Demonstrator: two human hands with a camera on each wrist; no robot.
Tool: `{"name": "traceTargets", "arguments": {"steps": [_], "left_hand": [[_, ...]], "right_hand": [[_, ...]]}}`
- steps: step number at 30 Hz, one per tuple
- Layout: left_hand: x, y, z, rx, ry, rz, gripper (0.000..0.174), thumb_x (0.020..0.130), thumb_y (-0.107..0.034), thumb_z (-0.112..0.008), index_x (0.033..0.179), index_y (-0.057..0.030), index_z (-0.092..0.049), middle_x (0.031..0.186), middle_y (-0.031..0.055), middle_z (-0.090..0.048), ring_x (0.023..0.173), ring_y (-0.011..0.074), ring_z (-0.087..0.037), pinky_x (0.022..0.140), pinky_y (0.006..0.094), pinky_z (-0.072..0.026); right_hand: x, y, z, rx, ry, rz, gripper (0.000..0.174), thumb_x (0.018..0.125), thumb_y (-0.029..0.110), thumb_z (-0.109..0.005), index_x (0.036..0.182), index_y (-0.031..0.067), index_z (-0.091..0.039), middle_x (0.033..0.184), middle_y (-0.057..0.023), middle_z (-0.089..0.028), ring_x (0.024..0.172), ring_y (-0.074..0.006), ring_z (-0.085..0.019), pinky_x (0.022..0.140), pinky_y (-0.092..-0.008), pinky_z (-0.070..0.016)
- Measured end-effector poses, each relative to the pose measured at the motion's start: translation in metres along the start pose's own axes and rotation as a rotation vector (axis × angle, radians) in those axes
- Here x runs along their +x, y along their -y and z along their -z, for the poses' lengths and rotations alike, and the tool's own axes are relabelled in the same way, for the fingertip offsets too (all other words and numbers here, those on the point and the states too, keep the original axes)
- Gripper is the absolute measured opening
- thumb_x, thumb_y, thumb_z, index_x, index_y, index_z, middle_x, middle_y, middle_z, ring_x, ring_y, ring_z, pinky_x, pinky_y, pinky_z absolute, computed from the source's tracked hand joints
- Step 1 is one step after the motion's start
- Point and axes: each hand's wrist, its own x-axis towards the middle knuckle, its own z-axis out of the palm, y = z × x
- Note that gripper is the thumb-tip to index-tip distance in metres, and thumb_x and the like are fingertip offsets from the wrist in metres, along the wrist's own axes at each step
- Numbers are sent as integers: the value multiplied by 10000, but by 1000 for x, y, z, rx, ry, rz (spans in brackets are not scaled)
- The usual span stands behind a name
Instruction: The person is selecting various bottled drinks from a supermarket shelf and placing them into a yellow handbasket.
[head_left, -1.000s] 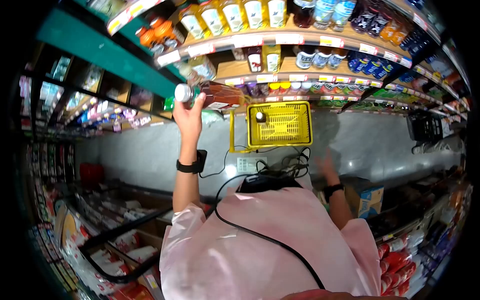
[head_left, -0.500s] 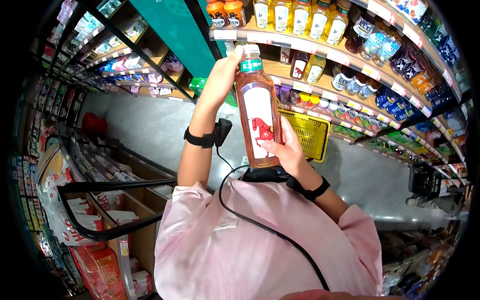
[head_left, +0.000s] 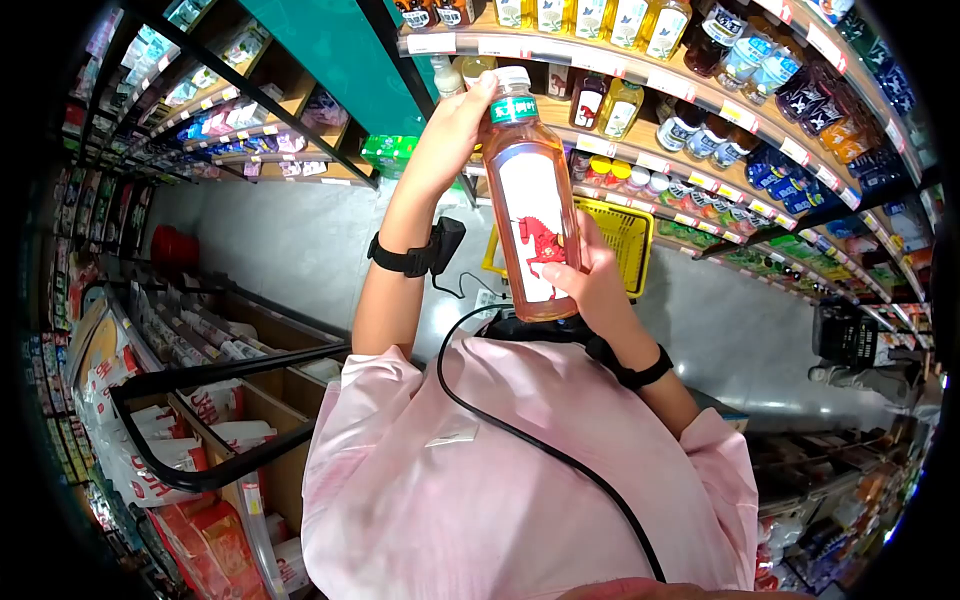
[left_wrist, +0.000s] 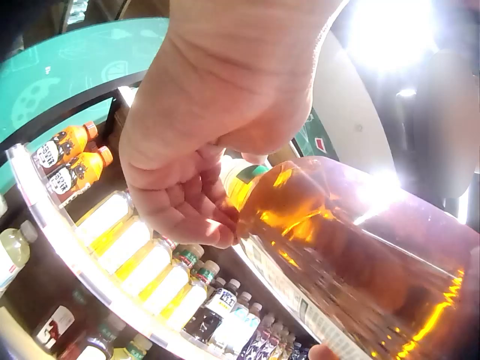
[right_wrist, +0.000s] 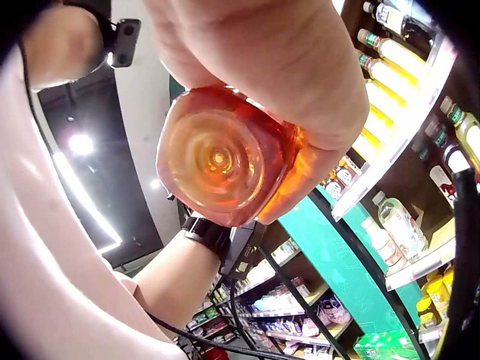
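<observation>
A large bottle of reddish-amber drink (head_left: 530,210), with a white label showing a red horse, is held tilted in front of the chest. The left hand (head_left: 452,135) grips its neck just under the white cap. Around the lower part curls the right hand (head_left: 598,285), its thumb on the label. In the left wrist view the left hand (left_wrist: 214,127) has its fingers bent round the neck of the amber bottle (left_wrist: 352,247). The right wrist view looks at the bottle's round base (right_wrist: 217,157), with the right hand (right_wrist: 277,67) wrapped along its side.
A yellow basket (head_left: 640,250) stands on the floor behind the bottle. Shelves of bottled drinks (head_left: 600,60) curve across the top and right. At the left are a rack of red and white packages (head_left: 180,455), a black bar (head_left: 200,480) and a red container (head_left: 175,247).
The bottle came from the shelf side to the chest, and the right hand took hold of its lower part. Over the last half second the bottle shifted slightly right and up.
</observation>
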Motion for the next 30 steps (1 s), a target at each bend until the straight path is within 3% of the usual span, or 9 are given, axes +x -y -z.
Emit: {"name": "traceTargets", "arguments": {"steps": [9, 11, 12, 17, 19, 21, 23, 28, 30], "left_hand": [[-1, 1, -7, 3, -27, -8, 654, 1003, -591, -422, 958, 2, -693, 856, 41, -658, 788, 96, -582, 746, 252, -473], [-2, -1, -4, 48, 38, 18, 616, 1042, -529, -381, 1142, 23, -635, 1029, 66, -661, 915, 109, -585, 864, 270, -468], [-2, 0, -11, 2, -29, -51, 637, 996, -585, -445, 913, -4, -692, 782, 15, -625, 714, 76, -545, 675, 245, -447], [0, 10, -12, -110, -59, 8, 574, 1006, -537, -459, 948, -12, -684, 746, -23, -570, 650, 49, -470, 583, 215, -372], [-3, 2, -16, -63, -60, -161, 541, 1010, -515, -467, 1046, -12, -663, 822, -21, -601, 685, 46, -502, 560, 210, -386], [-9, -3, -9, 9, 77, -115, 456, 1002, -431, -534, 1186, -27, -639, 899, -30, -630, 747, 32, -540, 614, 196, -445], [-10, 0, -1, 117, 221, -93, 391, 975, -360, -608, 1183, -30, -641, 890, -40, -624, 739, 19, -530, 610, 185, -448], [-23, 37, -7, 91, 476, 204, 279, 858, -103, -725, 1092, -49, -581, 834, -12, -584, 661, 58, -538, 560, 214, -455], [-29, 67, -16, 215, 474, 157, 266, 831, -157, -762, 1004, -51, -590, 814, 13, -608, 646, 95, -571, 561, 263, -469]], "right_hand": [[-1, -2, 2, 158, 26, -80, 649, 808, 53, -711, 1366, -25, -390, 1108, -71, -623, 982, -116, -620, 867, -280, -516], [-2, -5, 4, 143, 37, -74, 666, 806, 40, -696, 1386, -24, -375, 1124, -77, -621, 997, -120, -618, 867, -279, -516], [-3, -6, 4, 145, 36, -78, 666, 806, 40, -696, 1386, -24, -375, 1124, -77, -621, 997, -120, -618, 867, -279, -516], [-4, -8, 12, 145, 85, -79, 780, 782, 55, -744, 1439, -24, -332, 1161, -87, -615, 1018, -128, -610, 878, -281, -506], [-1, -14, 24, 116, 78, -51, 826, 759, 88, -788, 1447, -12, -343, 1176, -85, -612, 1039, -138, -604, 903, -292, -496], [4, -22, 48, 83, 57, -28, 872, 736, 121, -832, 1455, 0, -354, 1192, -83, -610, 1061, -148, -597, 927, -304, -487], [5, -29, 79, -305, 55, -74, 920, 687, 176, -891, 1451, 31, -401, 1221, -78, -606, 1115, -168, -577, 976, -330, -462], [4, -31, 116, -505, 102, -120, 860, 662, 147, -866, 1414, 54, -459, 1247, -100, -616, 1126, -198, -582, 999, -323, -443], [6, -55, 131, -489, 122, -209, 849, 683, 145, -852, 1427, 62, -453, 1317, -99, -575, 1196, -205, -541, 1039, -328, -409]]}}
